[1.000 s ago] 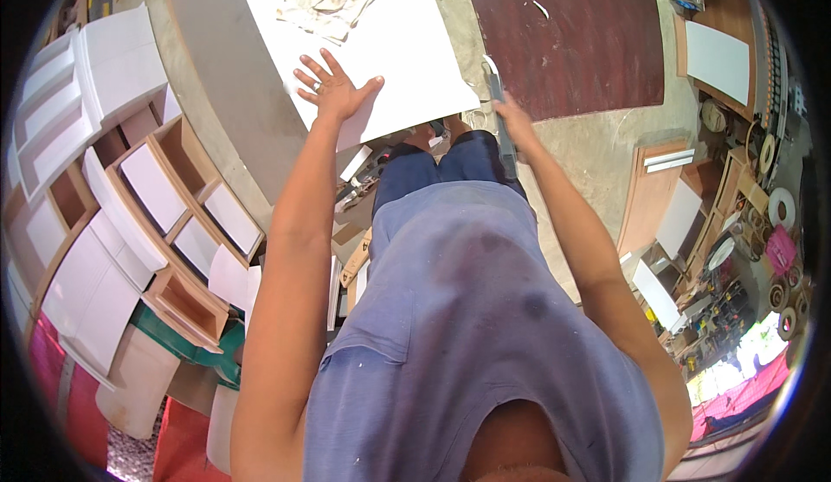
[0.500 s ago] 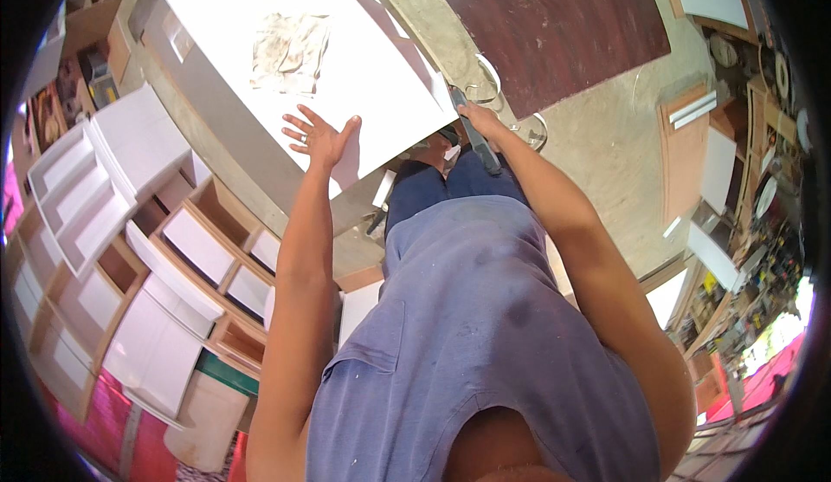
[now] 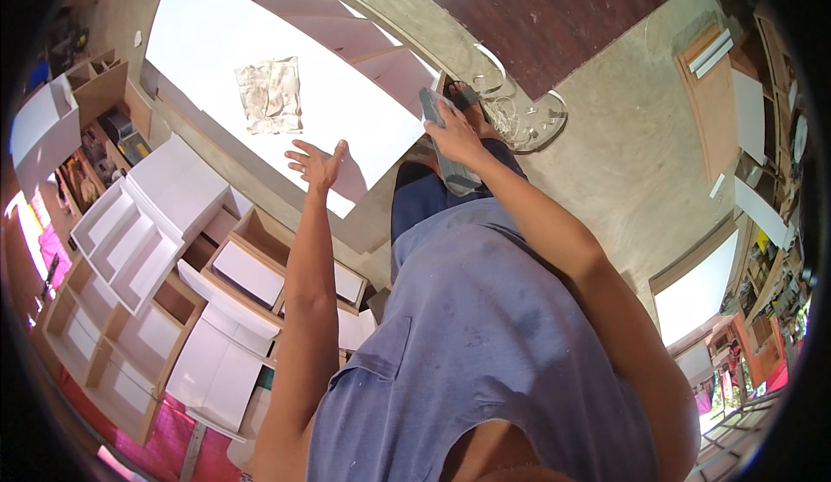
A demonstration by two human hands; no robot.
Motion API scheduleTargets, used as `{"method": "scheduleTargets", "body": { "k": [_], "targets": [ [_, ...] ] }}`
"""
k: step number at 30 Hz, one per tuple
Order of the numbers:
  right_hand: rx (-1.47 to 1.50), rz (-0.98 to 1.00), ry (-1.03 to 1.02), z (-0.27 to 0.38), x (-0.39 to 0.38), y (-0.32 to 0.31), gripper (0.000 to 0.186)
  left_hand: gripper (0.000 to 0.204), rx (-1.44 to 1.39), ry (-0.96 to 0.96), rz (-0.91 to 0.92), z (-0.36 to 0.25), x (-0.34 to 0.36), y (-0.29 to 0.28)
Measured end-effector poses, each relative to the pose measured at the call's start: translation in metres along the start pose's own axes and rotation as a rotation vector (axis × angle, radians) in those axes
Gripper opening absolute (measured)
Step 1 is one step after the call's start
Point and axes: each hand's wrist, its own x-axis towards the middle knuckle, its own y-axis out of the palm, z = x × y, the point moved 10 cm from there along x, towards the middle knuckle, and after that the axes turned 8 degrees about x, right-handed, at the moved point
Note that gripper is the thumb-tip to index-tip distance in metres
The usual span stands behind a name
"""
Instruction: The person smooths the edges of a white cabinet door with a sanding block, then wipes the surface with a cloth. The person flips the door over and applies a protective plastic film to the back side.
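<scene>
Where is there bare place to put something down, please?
On the white panel, between the cloth and the right hand, which grips a grey object. Also on the floor, between the dark reddish board and the wooden panel at right. It is crowded beside the foot, with curled strips, and at left, among cabinets.

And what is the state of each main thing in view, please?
Left grip, open, fingers spread
Right grip, closed around tool
Tool, held, slanted
Cloth, spread, creased, stained
White panel, flat, partly covered by cloth
Red board, flat on floor
Shirt, worn, dark-spotted
</scene>
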Motion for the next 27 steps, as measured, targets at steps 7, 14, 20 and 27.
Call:
{"method": "scheduleTargets", "body": {
  "k": [7,14,20,27],
  "targets": [
    [0.037,0.143,-0.157,0.008,0.014,0.003,0.075,0.142,-0.009,0.015,-0.001,-0.001,-0.002,0.001],
    [0.061,0.117,-0.110,0.009,0.027,-0.008,0.070,0.142,-0.011,0.033,0.000,-0.008,-0.006,-0.001],
    [0.084,0.218,-0.087,0.001,0.032,0.006,0.073,0.140,-0.021,0.039,-0.040,-0.008,-0.003,-0.002],
    [-0.117,-0.039,-0.302,0.015,-0.002,-0.003,0.070,0.140,-0.025,0.020,-0.038,-0.002,-0.006,0.001]
  ]
}}
